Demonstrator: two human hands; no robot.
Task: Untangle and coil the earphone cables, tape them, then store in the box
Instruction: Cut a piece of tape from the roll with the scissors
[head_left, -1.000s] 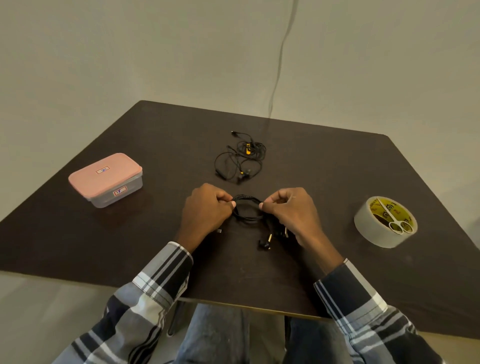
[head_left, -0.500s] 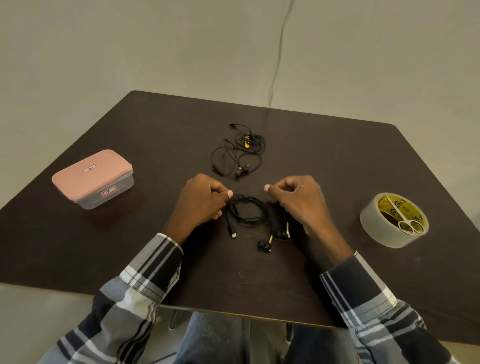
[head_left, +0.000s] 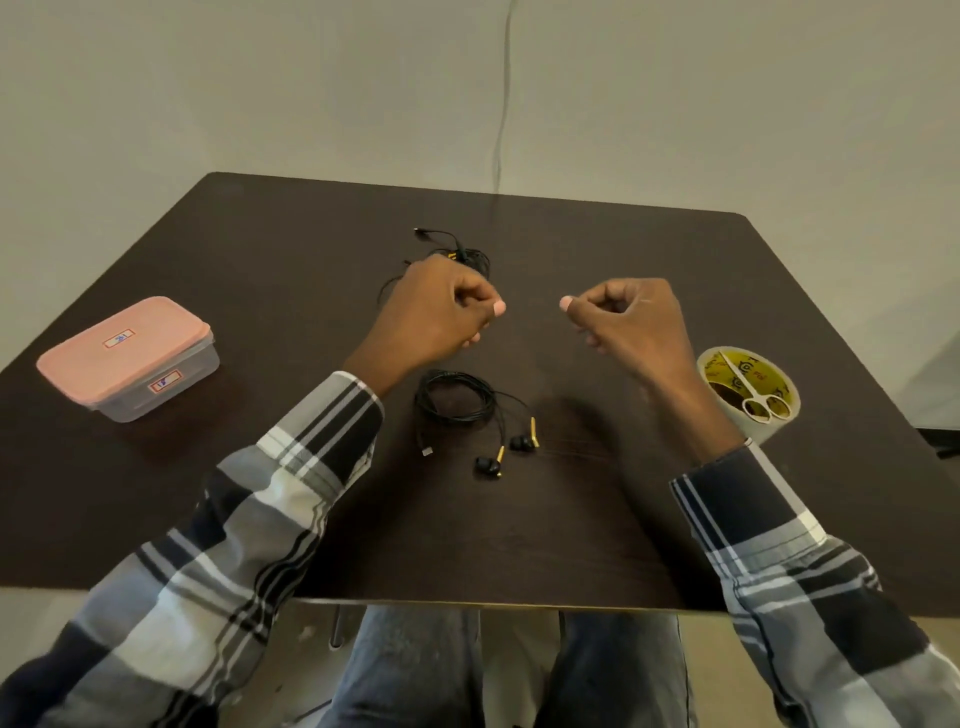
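Dark table: I see near earphones coiled, untaped; far earphones tangled; box lidded. Left hand, right hand curled, empty.

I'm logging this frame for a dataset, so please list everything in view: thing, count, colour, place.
coiled earphones: 1, black with gold stems, table centre near the front
tangled earphones: 1, black, farther back, partly behind the left hand
box: 1, clear with pink lid, left side, closed
tape roll: 1, pale with yellow core, right side
scissors: 1, white, lying on the tape roll
table: 1, dark brown
left hand: curled, holding nothing
right hand: curled, holding nothing
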